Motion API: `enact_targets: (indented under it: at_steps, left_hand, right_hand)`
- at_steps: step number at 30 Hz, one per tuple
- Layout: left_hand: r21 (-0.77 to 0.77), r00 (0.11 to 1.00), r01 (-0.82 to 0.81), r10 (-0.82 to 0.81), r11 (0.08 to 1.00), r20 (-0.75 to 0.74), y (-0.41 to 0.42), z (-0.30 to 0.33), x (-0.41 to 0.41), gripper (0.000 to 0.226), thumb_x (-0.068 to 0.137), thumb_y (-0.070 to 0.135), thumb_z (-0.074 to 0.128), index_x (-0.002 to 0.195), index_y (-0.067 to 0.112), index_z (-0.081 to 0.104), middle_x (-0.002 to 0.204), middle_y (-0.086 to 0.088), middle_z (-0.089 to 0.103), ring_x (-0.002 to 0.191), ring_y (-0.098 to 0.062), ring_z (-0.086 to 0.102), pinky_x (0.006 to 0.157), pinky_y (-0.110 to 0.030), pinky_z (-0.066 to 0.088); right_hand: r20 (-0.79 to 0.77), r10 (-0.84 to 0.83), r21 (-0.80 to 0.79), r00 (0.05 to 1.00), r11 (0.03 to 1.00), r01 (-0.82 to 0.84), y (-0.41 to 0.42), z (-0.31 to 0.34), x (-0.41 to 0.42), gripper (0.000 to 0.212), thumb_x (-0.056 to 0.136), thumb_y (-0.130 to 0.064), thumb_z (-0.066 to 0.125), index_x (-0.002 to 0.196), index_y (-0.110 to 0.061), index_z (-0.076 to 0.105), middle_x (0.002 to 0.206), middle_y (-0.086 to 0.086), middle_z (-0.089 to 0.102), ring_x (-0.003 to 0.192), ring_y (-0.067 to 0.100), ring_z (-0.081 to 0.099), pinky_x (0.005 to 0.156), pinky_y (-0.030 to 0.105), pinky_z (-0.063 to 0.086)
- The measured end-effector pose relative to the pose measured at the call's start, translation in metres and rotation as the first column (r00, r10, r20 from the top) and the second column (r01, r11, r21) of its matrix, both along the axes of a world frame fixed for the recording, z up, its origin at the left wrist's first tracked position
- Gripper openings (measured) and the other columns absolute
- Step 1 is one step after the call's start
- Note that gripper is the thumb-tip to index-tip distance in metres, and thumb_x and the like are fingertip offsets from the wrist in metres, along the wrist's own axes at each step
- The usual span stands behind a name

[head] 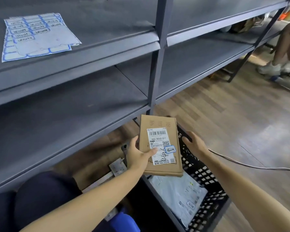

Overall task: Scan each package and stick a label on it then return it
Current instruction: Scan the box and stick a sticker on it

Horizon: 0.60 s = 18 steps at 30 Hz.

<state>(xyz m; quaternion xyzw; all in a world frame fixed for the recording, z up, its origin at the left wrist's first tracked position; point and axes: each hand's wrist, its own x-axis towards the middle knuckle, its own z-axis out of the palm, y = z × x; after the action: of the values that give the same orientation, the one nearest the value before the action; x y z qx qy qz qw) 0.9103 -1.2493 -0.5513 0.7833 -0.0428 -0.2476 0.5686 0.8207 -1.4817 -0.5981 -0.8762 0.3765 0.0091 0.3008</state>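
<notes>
The left hand point(137, 155) has its grip closed on a flat cardboard package point(161, 144) — thumb across the printed face, fingers underneath, out of view. The package is held face up, above the near-left end of a black perforated crate point(206, 178) that stands on the wooden floor point(241, 114). A white shipping label point(159, 146) with barcode and handwriting covers the middle of the package; a small blue-bordered sticker point(170, 149) with handwritten marks sits on the label's right edge.

The right hand point(193, 143) lies spread on the far rim of the crate — fingers apart, grip unclosed, nothing in it.

Inside the crate, below the package, lies a grey-white poly mailer point(179, 195), flat on the bottom.

To the left stands a grey metal shelving unit point(156, 64). On its upper shelf lie sheets of blue-bordered stickers point(35, 36), several written on, overlapping one another.

A cable point(251, 166) runs across the floor right of the crate. At upper right, another person's legs and shoes point(281, 64) are visible.
</notes>
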Motion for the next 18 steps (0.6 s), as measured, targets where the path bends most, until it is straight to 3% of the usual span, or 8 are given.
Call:
enact_targets:
  at_steps: [4, 7, 9, 11, 14, 18]
  left_hand:
    - [0.053, 0.999, 0.031, -0.029, 0.998, -0.036, -0.006, -0.020, -0.004, 0.087, 0.064, 0.030, 0.088, 0.138, 0.021, 0.043, 0.125, 0.003, 0.059, 0.110, -0.013, 0.055, 0.094, -0.031, 0.045]
    - [0.080, 0.998, 0.050, -0.047, 0.996, -0.043, -0.012, -0.029, -0.005, 0.089, 0.065, 0.031, 0.088, 0.140, 0.020, 0.041, 0.128, 0.000, 0.059, 0.111, -0.013, 0.055, 0.097, -0.033, 0.044]
    - [0.104, 0.998, 0.053, -0.049, 0.993, -0.041, -0.016, -0.033, -0.002, 0.090, 0.065, 0.032, 0.087, 0.141, 0.020, 0.041, 0.130, 0.000, 0.058, 0.116, -0.015, 0.053, 0.102, -0.037, 0.043]
    - [0.122, 0.996, 0.078, -0.072, 0.989, -0.048, -0.020, -0.036, 0.002, 0.091, 0.065, 0.033, 0.087, 0.142, 0.020, 0.040, 0.132, -0.001, 0.056, 0.119, -0.018, 0.053, 0.103, -0.041, 0.043]
    - [0.153, 0.989, 0.144, -0.137, 0.978, -0.055, -0.021, -0.039, 0.012, 0.084, 0.070, 0.033, 0.083, 0.141, 0.020, 0.041, 0.135, 0.000, 0.054, 0.120, -0.016, 0.051, 0.101, -0.037, 0.043]
    - [0.170, 0.991, 0.130, -0.134, 0.977, 0.013, -0.011, -0.040, 0.037, 0.059, 0.081, 0.025, 0.074, 0.134, 0.022, 0.049, 0.131, 0.003, 0.055, 0.116, -0.011, 0.051, 0.093, -0.028, 0.042]
  right_hand:
    - [0.061, -0.115, 0.357, 0.991, 0.930, 0.086, 0.008, -0.016, 0.002, 0.049, 0.098, -0.045, 0.046, 0.137, -0.016, 0.051, 0.134, 0.001, 0.058, 0.121, 0.018, 0.054, 0.101, 0.030, 0.039]
    - [0.058, -0.211, 0.719, 0.976, 0.687, 0.105, 0.011, -0.018, 0.004, 0.055, 0.092, -0.063, 0.036, 0.121, -0.024, 0.062, 0.113, 0.000, 0.069, 0.106, 0.018, 0.065, 0.089, 0.035, 0.050]
    - [0.018, -0.242, 0.847, 0.970, 0.519, 0.114, 0.010, -0.019, 0.005, 0.063, 0.087, -0.075, 0.029, 0.114, -0.029, 0.063, 0.111, 0.000, 0.071, 0.100, 0.019, 0.067, 0.081, 0.034, 0.052]
    - [-0.014, -0.238, 0.893, 0.971, 0.434, 0.120, 0.007, -0.024, 0.007, 0.062, 0.086, -0.075, 0.035, 0.117, -0.029, 0.063, 0.113, 0.000, 0.071, 0.101, 0.019, 0.068, 0.083, 0.036, 0.053]
    - [-0.058, -0.257, 0.902, 0.965, 0.400, 0.161, 0.001, -0.033, 0.007, 0.057, 0.080, -0.058, 0.060, 0.122, -0.019, 0.059, 0.108, 0.005, 0.073, 0.096, 0.022, 0.070, 0.081, 0.038, 0.055]
    - [-0.183, -0.372, 0.891, 0.910, 0.328, 0.314, -0.006, -0.056, -0.003, 0.059, 0.088, -0.052, 0.058, 0.122, -0.005, 0.055, 0.105, 0.014, 0.073, 0.096, 0.028, 0.070, 0.076, 0.039, 0.055]
